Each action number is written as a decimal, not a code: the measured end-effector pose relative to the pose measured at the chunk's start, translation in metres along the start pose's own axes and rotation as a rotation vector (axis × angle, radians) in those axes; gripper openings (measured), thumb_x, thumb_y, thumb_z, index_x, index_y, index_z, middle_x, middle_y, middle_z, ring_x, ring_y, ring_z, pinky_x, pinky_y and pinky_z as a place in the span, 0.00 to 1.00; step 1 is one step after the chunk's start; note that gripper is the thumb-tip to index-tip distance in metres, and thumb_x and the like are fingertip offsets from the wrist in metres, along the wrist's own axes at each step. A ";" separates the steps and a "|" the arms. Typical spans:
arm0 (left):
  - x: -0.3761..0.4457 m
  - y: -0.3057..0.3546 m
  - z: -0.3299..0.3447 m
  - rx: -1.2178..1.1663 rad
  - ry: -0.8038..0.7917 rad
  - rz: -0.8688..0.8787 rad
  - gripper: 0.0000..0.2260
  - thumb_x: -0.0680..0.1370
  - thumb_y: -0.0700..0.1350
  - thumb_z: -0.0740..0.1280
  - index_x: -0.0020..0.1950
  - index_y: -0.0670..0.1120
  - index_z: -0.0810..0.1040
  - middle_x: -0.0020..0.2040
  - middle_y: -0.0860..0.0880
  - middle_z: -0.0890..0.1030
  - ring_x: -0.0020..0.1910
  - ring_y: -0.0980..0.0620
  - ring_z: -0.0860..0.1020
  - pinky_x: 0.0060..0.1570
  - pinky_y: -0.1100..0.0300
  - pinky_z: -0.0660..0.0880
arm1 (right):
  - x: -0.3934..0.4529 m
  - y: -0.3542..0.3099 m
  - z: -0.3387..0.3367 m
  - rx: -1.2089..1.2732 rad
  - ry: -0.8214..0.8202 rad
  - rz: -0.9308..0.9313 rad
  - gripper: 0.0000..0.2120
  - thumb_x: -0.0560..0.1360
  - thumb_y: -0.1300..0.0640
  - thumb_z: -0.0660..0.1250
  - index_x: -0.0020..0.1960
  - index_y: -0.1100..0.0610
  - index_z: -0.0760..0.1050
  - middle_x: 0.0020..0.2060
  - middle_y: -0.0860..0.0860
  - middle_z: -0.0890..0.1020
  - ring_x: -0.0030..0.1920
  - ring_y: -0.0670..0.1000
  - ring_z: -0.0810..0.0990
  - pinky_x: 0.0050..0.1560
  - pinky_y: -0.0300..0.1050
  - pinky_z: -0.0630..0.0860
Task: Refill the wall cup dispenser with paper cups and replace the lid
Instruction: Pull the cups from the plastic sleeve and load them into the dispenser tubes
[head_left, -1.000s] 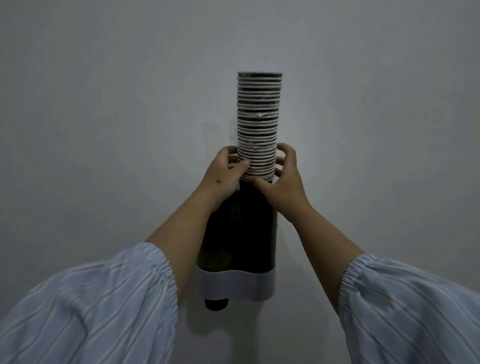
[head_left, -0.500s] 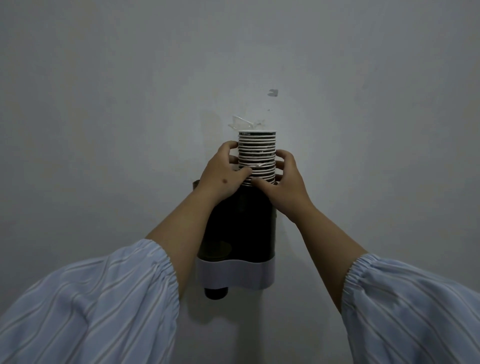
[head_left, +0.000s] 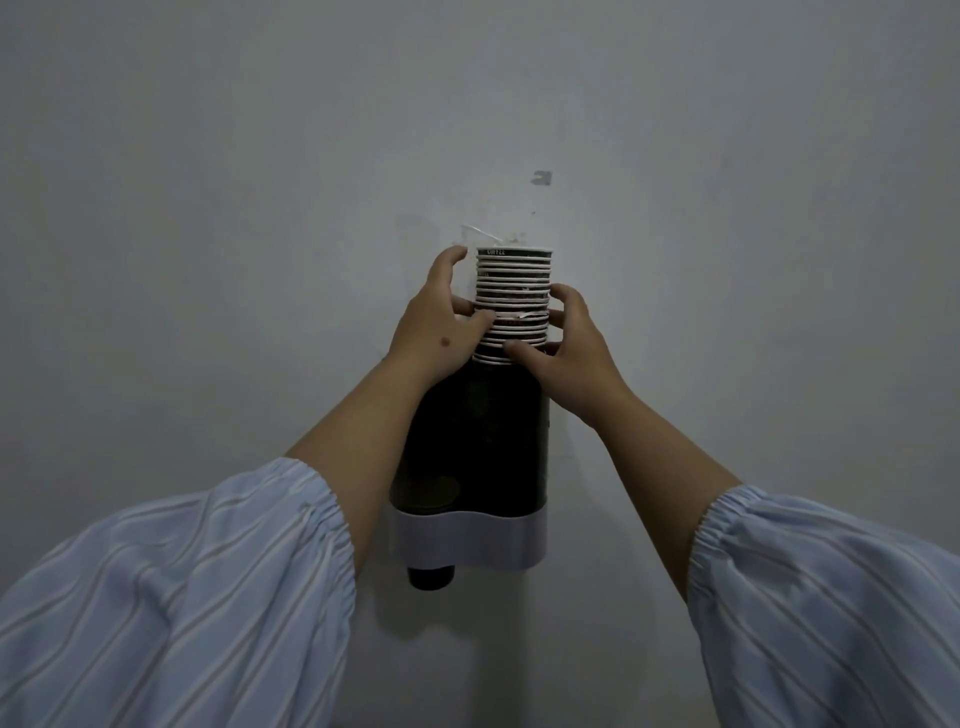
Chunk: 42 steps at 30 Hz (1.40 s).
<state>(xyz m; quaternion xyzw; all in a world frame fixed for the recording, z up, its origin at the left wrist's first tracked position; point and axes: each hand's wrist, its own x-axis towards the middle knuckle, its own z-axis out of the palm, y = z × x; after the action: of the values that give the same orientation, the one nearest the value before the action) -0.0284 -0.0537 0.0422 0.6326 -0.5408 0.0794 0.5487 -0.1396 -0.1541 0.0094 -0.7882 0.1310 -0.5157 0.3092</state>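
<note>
A stack of paper cups (head_left: 514, 283) with white rims stands upside down out of the top of the dark wall dispenser (head_left: 478, 447). The dispenser has a pale band (head_left: 470, 540) near its bottom, and one dark cup (head_left: 430, 577) pokes out below it. My left hand (head_left: 441, 327) grips the stack from the left, thumb across its front. My right hand (head_left: 563, 345) grips it from the right, low on the stack. No lid is in view.
A plain grey wall (head_left: 208, 260) fills the view. A small mark (head_left: 542, 177) sits above the dispenser, and a scrap of clear tape (head_left: 480, 235) is stuck behind the top of the stack. My striped sleeves cover the lower corners.
The stack has slid far down into the dispenser; only a short part now stands above it. Both hands stayed on the stack near the dispenser's mouth.
</note>
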 end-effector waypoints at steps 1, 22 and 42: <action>0.000 0.000 -0.001 -0.009 -0.008 0.003 0.28 0.74 0.44 0.66 0.71 0.57 0.59 0.43 0.52 0.78 0.46 0.49 0.81 0.53 0.47 0.78 | 0.000 0.000 -0.001 0.000 -0.001 0.007 0.32 0.71 0.55 0.71 0.69 0.51 0.59 0.51 0.42 0.73 0.49 0.47 0.79 0.53 0.45 0.78; -0.021 -0.019 0.008 0.470 -0.022 0.034 0.07 0.76 0.50 0.61 0.47 0.51 0.77 0.51 0.52 0.81 0.51 0.49 0.77 0.57 0.47 0.71 | -0.020 0.006 0.004 -0.335 0.059 -0.006 0.17 0.73 0.48 0.68 0.56 0.57 0.75 0.55 0.53 0.76 0.49 0.43 0.70 0.49 0.35 0.66; -0.023 -0.031 0.012 0.716 -0.105 0.128 0.14 0.73 0.52 0.59 0.52 0.46 0.77 0.58 0.50 0.77 0.62 0.49 0.69 0.66 0.41 0.59 | -0.026 0.007 0.005 -0.831 -0.060 -0.089 0.22 0.73 0.39 0.57 0.55 0.55 0.75 0.55 0.52 0.79 0.57 0.57 0.71 0.58 0.55 0.68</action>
<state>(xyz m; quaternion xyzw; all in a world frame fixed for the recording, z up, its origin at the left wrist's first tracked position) -0.0201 -0.0555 0.0032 0.7526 -0.5447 0.2653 0.2579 -0.1458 -0.1448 -0.0153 -0.8655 0.2847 -0.4086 -0.0543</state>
